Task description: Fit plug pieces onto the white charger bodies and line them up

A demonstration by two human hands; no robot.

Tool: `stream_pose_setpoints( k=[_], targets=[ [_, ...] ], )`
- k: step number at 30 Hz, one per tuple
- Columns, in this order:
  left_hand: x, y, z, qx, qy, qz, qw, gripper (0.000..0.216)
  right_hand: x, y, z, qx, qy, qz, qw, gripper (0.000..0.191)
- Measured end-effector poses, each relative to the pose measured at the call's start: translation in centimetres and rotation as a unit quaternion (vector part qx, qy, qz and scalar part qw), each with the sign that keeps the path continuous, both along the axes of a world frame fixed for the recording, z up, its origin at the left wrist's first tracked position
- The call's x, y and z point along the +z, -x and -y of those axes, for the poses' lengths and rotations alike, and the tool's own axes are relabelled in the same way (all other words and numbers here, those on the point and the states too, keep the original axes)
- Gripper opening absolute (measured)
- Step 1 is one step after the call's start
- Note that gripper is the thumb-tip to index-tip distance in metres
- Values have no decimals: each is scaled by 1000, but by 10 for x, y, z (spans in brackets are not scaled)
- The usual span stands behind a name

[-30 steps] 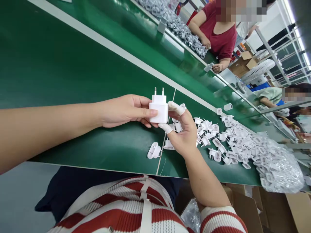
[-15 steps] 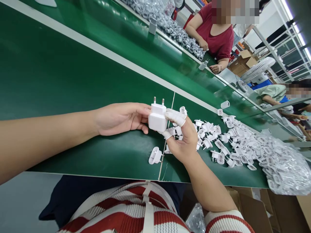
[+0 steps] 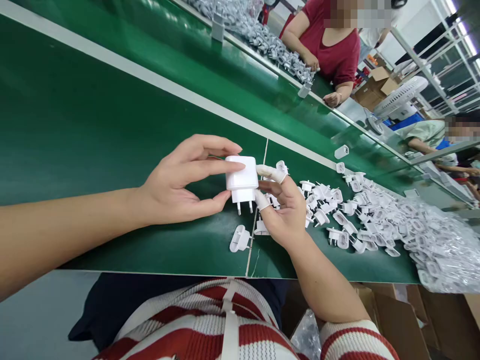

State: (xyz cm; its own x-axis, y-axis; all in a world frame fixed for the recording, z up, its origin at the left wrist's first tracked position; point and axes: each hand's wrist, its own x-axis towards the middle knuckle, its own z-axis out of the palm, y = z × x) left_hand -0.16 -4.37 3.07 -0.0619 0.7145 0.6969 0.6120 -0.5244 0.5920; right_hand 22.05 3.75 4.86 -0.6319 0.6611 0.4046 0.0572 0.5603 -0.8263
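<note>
Both my hands hold a white charger plug (image 3: 241, 181) above the green belt (image 3: 93, 125). Its two pins point down toward me. My left hand (image 3: 180, 182) pinches the charger's left side between forefinger and thumb. My right hand (image 3: 285, 207), with white finger cots on thumb and forefinger, grips its right side. A loose white plug cap (image 3: 238, 238) lies on the belt just below the charger. More white plug caps (image 3: 337, 210) are scattered to the right of my right hand.
A clear bag of white parts (image 3: 438, 245) lies at the belt's right end. Across the belt a person in a red top (image 3: 333, 45) handles a row of white parts (image 3: 262, 35). Cardboard boxes (image 3: 405, 320) stand below the near edge. A fan (image 3: 397, 102) stands far right.
The charger has been turned over: its pins pointed up a second ago and now point down. My left hand's fingers have shifted to a forefinger-and-thumb pinch.
</note>
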Motion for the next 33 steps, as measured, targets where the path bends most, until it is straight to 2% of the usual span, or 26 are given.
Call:
stream_pose_setpoints(
  k=[3,10,24,33],
  targets=[
    [-5,1,-3,3,-53,-16,998,48,-2,0,1,-6,-25,-19,999,35],
    [-8,0,-2,-49,-48,48,996,69,-4,0,2,-21,-50,-30,998,38],
    [-11,0,-2,-74,-43,77,993,75,-3,2,5,-28,-47,-55,997,36],
    [-12,0,-1,-62,-27,75,995,74,-3,1,5,-41,-30,-46,998,33]
  ],
)
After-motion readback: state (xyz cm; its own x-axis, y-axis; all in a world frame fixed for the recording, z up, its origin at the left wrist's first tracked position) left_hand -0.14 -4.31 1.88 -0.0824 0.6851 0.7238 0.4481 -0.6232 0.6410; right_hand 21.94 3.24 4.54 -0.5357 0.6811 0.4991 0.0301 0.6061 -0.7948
